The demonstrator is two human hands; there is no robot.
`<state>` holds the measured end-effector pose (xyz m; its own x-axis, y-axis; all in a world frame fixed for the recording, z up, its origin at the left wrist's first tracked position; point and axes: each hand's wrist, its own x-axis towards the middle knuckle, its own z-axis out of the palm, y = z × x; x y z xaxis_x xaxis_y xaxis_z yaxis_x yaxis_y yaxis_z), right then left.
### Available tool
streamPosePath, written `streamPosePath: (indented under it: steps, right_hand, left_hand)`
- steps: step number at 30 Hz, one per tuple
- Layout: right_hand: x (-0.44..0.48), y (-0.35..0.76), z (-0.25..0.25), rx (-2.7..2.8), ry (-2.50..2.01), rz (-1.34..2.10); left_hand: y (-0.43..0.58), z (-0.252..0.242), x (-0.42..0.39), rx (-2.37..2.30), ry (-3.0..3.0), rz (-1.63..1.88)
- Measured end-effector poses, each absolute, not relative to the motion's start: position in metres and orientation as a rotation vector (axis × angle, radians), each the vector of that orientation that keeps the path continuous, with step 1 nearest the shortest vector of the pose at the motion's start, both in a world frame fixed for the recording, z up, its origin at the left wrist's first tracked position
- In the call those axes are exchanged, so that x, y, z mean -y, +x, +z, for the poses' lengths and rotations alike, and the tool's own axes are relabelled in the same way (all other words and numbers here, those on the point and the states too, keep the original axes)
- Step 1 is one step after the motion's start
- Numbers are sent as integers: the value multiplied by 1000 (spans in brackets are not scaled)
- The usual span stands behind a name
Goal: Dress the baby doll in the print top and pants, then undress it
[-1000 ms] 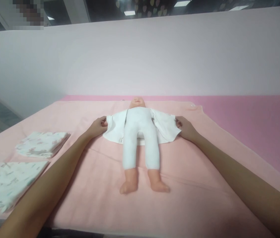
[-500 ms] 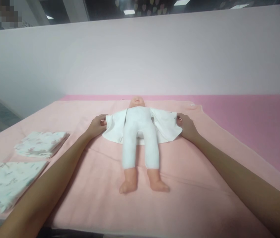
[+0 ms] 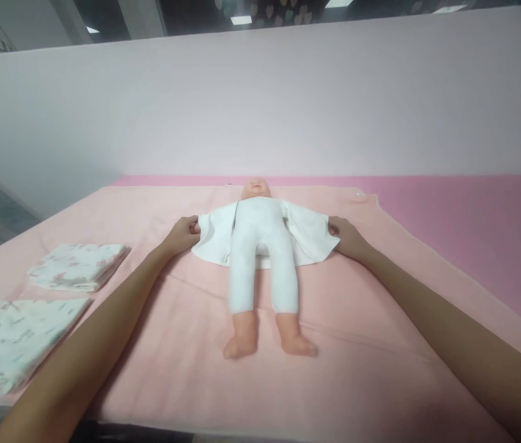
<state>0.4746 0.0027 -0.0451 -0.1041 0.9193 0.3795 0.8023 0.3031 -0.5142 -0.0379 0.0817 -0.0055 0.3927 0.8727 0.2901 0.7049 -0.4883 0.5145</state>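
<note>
A baby doll [image 3: 257, 231] lies on its back with its feet toward me, its legs in white footless leggings. Spread open under it and over its arms is a white baby shirt [image 3: 217, 237]. At the sleeve end on the left, my left hand [image 3: 181, 235] is closed round the doll's hand, of which a bit shows between the fingers. On the opposite side my right hand [image 3: 350, 237] is closed at the other sleeve end, round the doll's other hand, mostly hidden by my fingers. Both doll arms are stretched out sideways.
A pink blanket [image 3: 334, 381] covers the surface under the doll. Two folded printed cloths, one farther back [image 3: 78, 264] and one nearer [image 3: 20, 338], lie at the left beside my forearm. Behind stands a pale partition [image 3: 288, 104]. A darker pink mat [image 3: 473, 234] shows at the right.
The doll and both my hands stay almost as they were, with only a slight shift of the whole view. At the top left, the blurred shape beyond the partition has moved partly out of view.
</note>
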Motion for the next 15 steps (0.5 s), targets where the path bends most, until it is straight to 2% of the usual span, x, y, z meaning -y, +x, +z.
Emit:
streamPosePath:
  steps: [15]
  right_hand:
    - [1,474,-50,1683,-1529,211]
  left_hand:
    - [-41,-8,-82,-1495,2225,794]
